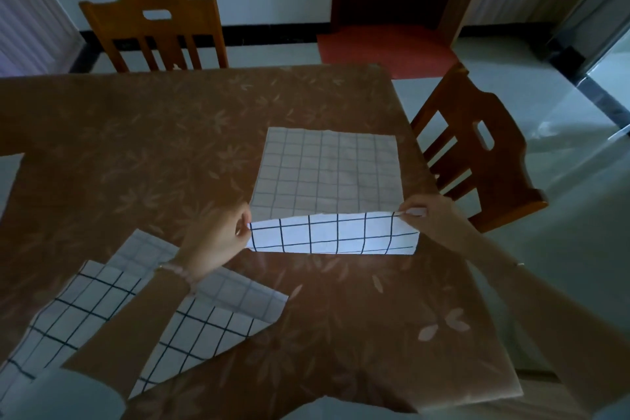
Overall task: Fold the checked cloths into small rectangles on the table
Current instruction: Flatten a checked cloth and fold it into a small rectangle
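A white checked cloth (327,170) lies spread on the right half of the brown table (136,147). Its near edge is lifted and turned over toward the far side, showing a brighter strip with dark grid lines. My left hand (218,239) pinches the near left corner of that strip. My right hand (429,215) pinches the near right corner. A second checked cloth (85,310) lies loosely at the near left, partly doubled over, and my left forearm crosses above it.
A wooden chair (156,31) stands at the table's far side and another wooden chair (477,153) at its right edge. A red mat (385,48) lies on the floor before a dark doorway. The tablecloth bears a leaf pattern.
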`<state>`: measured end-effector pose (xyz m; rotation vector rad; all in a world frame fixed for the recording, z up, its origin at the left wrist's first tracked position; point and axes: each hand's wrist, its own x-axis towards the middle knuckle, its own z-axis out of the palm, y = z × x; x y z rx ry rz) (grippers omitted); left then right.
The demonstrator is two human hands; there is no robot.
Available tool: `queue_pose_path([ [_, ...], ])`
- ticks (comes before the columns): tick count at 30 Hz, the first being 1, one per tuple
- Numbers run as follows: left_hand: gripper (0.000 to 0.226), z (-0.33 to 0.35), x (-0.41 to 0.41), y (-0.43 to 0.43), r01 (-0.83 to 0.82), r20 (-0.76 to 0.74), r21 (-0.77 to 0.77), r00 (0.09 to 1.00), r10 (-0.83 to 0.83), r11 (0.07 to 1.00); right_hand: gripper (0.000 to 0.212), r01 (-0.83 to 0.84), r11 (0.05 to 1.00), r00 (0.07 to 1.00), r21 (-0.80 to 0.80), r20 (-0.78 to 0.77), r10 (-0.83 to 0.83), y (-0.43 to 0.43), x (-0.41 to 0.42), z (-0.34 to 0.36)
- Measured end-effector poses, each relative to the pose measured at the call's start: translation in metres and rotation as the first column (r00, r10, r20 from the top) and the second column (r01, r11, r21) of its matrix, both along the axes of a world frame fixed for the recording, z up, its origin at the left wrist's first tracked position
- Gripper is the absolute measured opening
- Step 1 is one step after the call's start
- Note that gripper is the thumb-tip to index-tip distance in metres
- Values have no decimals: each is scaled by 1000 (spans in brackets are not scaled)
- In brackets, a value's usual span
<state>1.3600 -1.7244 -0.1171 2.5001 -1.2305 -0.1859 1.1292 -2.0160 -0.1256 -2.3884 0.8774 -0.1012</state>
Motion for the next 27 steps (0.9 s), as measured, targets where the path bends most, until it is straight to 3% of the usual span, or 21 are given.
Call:
queue_pose_path([
  [7,20,13,26,-10,-125,21,-31,992,126,992,4,124,990,981,73,140,-133,-33,20,17],
  [12,16,6,32,-13,-197,-228,-181,961,154,963,7,148,980,972,134,164,-169,-43,17,17],
  [18,14,-1,34,-21,-393,-528,-237,820,221,888,14,204,934,924,294,257,-283,-43,13,16],
  [22,21,8,41,-35,-571,-737,-287,644,204,769,25,265,890,891,371,258,-373,-52,22,20],
  [24,20,12,44,-42,-624,-797,-306,581,164,719,29,287,866,873,410,260,-413,-56,27,25],
  [27,19,11,44,-44,-629,-814,-306,563,147,715,25,284,831,867,478,242,-436,-54,29,26],
])
